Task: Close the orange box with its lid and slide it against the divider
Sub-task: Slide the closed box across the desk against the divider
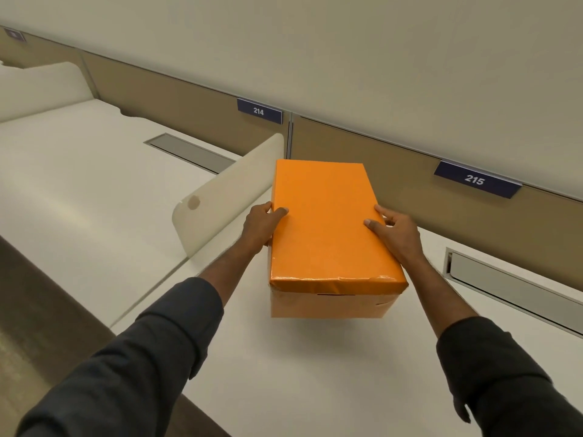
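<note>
The orange box [328,304] stands on the white desk with its orange lid [325,222] seated flat on top. My left hand [263,223] grips the lid's left edge, thumb on top. My right hand [394,230] holds the right edge the same way. The cream divider [220,200] rises just left of the box, with my left hand in the narrow gap between them. The box's far left corner looks close to the divider; I cannot tell whether they touch.
The white desk [299,357] runs under a tan partition wall with number plates 214 [259,111] and 215 [476,179]. A grey cable slot [504,288] lies right of the box, another [189,152] on the neighbouring desk. The desk's front edge drops to carpet at lower left.
</note>
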